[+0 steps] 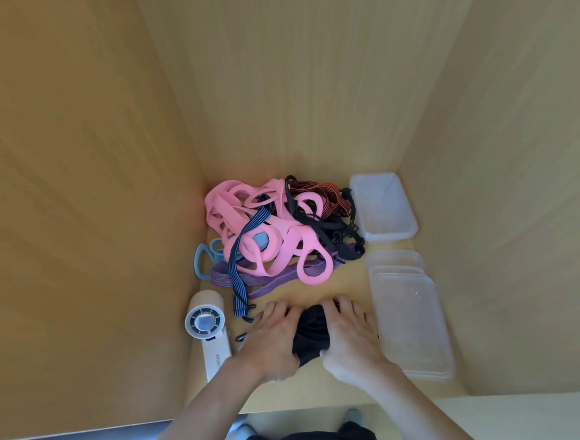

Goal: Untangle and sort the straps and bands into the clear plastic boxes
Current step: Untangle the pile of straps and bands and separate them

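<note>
The black band (312, 335), a dark crumpled bundle, sits on the tabletop (347, 281) near its front edge, with its long axis running near to far. The left hand (273, 341) and right hand (352, 339) flank it, each grip clamped on one side.

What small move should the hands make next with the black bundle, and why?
Probably lift the black bundle rightward into the near clear box. The left hand and right hand both grip it, apart from the tangled pile, and that box lies just beside the right hand.
</note>
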### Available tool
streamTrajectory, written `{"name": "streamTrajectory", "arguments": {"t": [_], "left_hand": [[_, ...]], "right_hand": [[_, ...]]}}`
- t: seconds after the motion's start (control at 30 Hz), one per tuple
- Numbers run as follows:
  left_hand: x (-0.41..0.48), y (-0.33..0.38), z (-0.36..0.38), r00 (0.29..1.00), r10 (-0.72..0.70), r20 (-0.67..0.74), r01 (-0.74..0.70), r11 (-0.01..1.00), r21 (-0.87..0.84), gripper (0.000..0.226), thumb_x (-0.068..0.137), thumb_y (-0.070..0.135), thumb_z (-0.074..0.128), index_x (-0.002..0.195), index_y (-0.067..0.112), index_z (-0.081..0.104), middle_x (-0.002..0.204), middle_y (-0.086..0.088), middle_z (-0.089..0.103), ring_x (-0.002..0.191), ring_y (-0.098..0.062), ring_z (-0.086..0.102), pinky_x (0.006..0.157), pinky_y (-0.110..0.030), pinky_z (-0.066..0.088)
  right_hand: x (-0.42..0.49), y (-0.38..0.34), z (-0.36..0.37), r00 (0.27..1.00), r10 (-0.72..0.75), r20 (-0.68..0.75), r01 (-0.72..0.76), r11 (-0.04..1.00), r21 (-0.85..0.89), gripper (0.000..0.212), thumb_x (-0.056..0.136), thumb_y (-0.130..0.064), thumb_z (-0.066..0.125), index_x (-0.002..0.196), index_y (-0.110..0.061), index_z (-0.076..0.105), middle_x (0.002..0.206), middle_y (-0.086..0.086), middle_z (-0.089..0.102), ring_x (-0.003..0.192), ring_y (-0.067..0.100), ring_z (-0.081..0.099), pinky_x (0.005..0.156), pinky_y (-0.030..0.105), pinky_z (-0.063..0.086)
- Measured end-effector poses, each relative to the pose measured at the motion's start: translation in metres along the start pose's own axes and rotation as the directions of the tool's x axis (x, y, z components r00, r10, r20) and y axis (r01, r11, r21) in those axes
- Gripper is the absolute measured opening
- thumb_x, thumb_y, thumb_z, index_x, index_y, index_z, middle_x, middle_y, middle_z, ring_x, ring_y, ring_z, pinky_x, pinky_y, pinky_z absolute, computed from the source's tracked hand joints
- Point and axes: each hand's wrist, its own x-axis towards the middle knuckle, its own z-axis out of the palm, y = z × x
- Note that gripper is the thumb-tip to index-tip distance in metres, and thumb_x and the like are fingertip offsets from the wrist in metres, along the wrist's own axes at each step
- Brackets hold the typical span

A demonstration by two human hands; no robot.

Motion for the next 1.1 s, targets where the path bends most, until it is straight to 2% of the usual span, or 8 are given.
{"name": "streamTrajectory", "arguments": {"t": [0.17, 0.4, 0.47, 0.57, 0.73, 0.9, 0.97, 1.1], "left_hand": [[0.001, -0.001, 0.000, 0.999, 0.032, -0.014, -0.032, 0.999, 0.012, 0.071, 0.083, 0.041, 0.064, 0.145, 0.026, 0.034, 0.134, 0.001, 0.036, 0.129, -0.022, 0.031, 0.112, -0.032, 0.029], [0.006, 0.003, -0.005, 0.999, 0.038, 0.018, -0.039, 0.998, 0.051, 0.082, 0.080, 0.038, 0.069, 0.150, 0.024, 0.028, 0.136, -0.002, 0.035, 0.132, -0.024, 0.029, 0.116, -0.032, 0.020], [0.006, 0.004, -0.007, 0.999, 0.038, 0.019, -0.039, 0.998, 0.045, 0.082, 0.081, 0.038, 0.069, 0.150, 0.024, 0.027, 0.138, -0.002, 0.035, 0.134, -0.025, 0.028, 0.118, -0.032, 0.018], [0.005, 0.005, -0.010, 0.999, 0.048, 0.020, -0.049, 0.998, 0.030, 0.086, 0.081, 0.043, 0.071, 0.151, 0.023, 0.026, 0.141, -0.001, 0.034, 0.137, -0.024, 0.026, 0.119, -0.031, 0.016], [0.001, 0.006, -0.022, 0.997, 0.070, 0.022, -0.069, 0.997, -0.029, 0.096, 0.074, 0.033, 0.077, 0.152, 0.025, 0.023, 0.146, 0.003, 0.027, 0.142, -0.018, 0.018, 0.115, -0.023, 0.016], [-0.005, 0.006, -0.042, 0.998, 0.063, -0.015, -0.064, 0.978, -0.199, 0.104, 0.067, 0.038, 0.079, 0.152, 0.040, 0.018, 0.147, 0.017, 0.023, 0.141, -0.006, 0.016, 0.108, -0.027, 0.033], [-0.006, 0.004, -0.049, 0.998, 0.050, -0.043, -0.061, 0.956, -0.286, 0.104, 0.066, 0.042, 0.079, 0.150, 0.043, 0.019, 0.145, 0.020, 0.024, 0.140, -0.003, 0.017, 0.112, -0.032, 0.036], [-0.007, -0.001, -0.061, 0.995, 0.024, -0.101, -0.061, 0.920, -0.387, 0.097, 0.070, 0.043, 0.081, 0.148, 0.043, 0.024, 0.141, 0.024, 0.023, 0.136, 0.005, 0.017, 0.109, -0.019, 0.029]], "right_hand": [[-0.008, -0.006, 0.004, 0.998, 0.063, -0.028, -0.061, 0.996, 0.071, 0.078, 0.080, -0.034, 0.073, 0.145, -0.027, 0.029, 0.147, -0.002, 0.026, 0.137, 0.023, 0.030, 0.112, 0.037, 0.027], [-0.001, 0.001, -0.026, 0.993, 0.013, 0.118, -0.034, 0.985, 0.171, 0.110, 0.065, -0.053, 0.081, 0.154, -0.028, 0.021, 0.160, -0.004, 0.009, 0.150, 0.020, 0.006, 0.124, 0.039, 0.009], [0.004, 0.004, -0.043, 0.993, 0.003, 0.116, -0.029, 0.974, 0.224, 0.105, 0.065, -0.053, 0.081, 0.152, -0.029, 0.028, 0.158, -0.005, 0.015, 0.149, 0.018, 0.010, 0.123, 0.037, 0.012], [0.018, 0.014, -0.064, 1.000, 0.014, 0.015, -0.018, 0.951, 0.309, 0.075, 0.075, -0.046, 0.079, 0.140, -0.027, 0.048, 0.145, -0.006, 0.038, 0.140, 0.017, 0.030, 0.116, 0.035, 0.027], [0.057, 0.032, -0.078, 0.969, 0.038, -0.244, 0.069, 0.908, 0.413, 0.028, 0.087, -0.012, 0.069, 0.116, -0.012, 0.067, 0.118, 0.003, 0.058, 0.116, 0.024, 0.054, 0.099, 0.034, 0.044], [0.109, 0.029, -0.091, 0.932, -0.016, -0.363, 0.148, 0.929, 0.338, 0.035, 0.086, -0.001, 0.055, 0.118, -0.008, 0.068, 0.116, 0.011, 0.063, 0.106, 0.034, 0.057, 0.093, 0.047, 0.049], [0.126, 0.026, -0.093, 0.958, -0.036, -0.286, 0.106, 0.966, 0.234, 0.042, 0.087, -0.010, 0.057, 0.128, -0.013, 0.062, 0.124, 0.010, 0.061, 0.111, 0.036, 0.052, 0.095, 0.045, 0.047], [0.146, 0.020, -0.086, 0.991, -0.028, -0.131, 0.030, 0.999, 0.013, 0.041, 0.090, -0.028, 0.060, 0.129, -0.015, 0.056, 0.129, 0.007, 0.056, 0.121, 0.033, 0.045, 0.099, 0.041, 0.038]]}}
